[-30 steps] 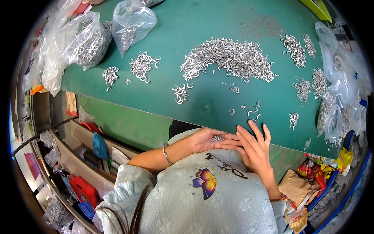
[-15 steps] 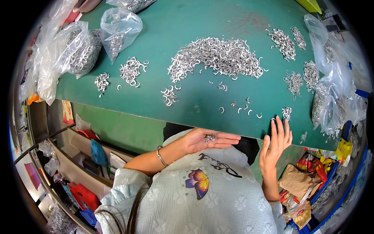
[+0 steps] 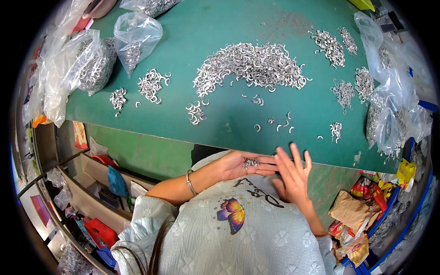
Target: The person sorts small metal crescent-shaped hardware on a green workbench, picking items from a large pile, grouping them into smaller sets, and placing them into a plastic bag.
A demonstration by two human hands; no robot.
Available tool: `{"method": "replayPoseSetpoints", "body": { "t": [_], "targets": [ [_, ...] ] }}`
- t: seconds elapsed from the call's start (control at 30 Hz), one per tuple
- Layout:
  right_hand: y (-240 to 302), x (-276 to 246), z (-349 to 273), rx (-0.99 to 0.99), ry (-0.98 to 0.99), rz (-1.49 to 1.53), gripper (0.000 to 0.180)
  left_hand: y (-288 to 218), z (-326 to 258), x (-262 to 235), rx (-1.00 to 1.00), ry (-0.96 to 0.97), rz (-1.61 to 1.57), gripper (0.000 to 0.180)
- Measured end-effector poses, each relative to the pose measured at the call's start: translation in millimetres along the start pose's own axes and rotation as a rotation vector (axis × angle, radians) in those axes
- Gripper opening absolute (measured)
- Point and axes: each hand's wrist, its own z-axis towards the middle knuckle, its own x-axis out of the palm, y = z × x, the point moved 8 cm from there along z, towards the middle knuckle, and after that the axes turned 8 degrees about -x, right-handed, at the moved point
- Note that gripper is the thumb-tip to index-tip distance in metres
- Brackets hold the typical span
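The person wears a pale shirt [image 3: 250, 254] with a butterfly [image 3: 231, 215] printed on its front. Close above it, the left hand [image 3: 231, 167] lies palm up and flat, fingers straight out to the right, with a small clump of metal pieces [image 3: 251, 163] resting on it. A bracelet [image 3: 189, 183] circles that wrist. The right hand [image 3: 295, 181] is raised by the left fingertips, its fingers straight and spread a little; whether the two hands touch, I cannot tell. To the right, below the table edge, sits a brown paper bag [image 3: 353, 211].

On the green surface [image 3: 183, 126], just beyond the right hand, lie a few loose curved pieces [image 3: 258, 128]. A small pile [image 3: 336, 131] is to their right, another small heap [image 3: 195, 113] to their left. Farther back, a large curved mound [image 3: 247, 68] of the same silvery pieces bends around toward the person.

Left of it are two more clusters [image 3: 150, 86], then a bulging plastic bag [image 3: 94, 68] of pieces; see-through bags [image 3: 389, 103] line the right side. A yellow-green container [image 3: 362, 3] shows at the far right.
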Motion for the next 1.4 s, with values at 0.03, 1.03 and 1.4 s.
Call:
{"method": "replayPoseSetpoints", "body": {
  "t": [0.03,1.03,1.4],
  "targets": [
    [4,2,1,-0.055,0.011,0.060,0.047,1,1,-1,0.005,-0.003,-0.023,0.047],
    [-18,-24,66,0.025,-0.033,-0.142,0.048,-2,5,0,0.005,0.091,0.125,0.043],
    [2,-12,13,-0.134,-0.006,-0.049,0.039,3,5,1,-0.026,0.174,-0.081,0.042]
  ]
}}
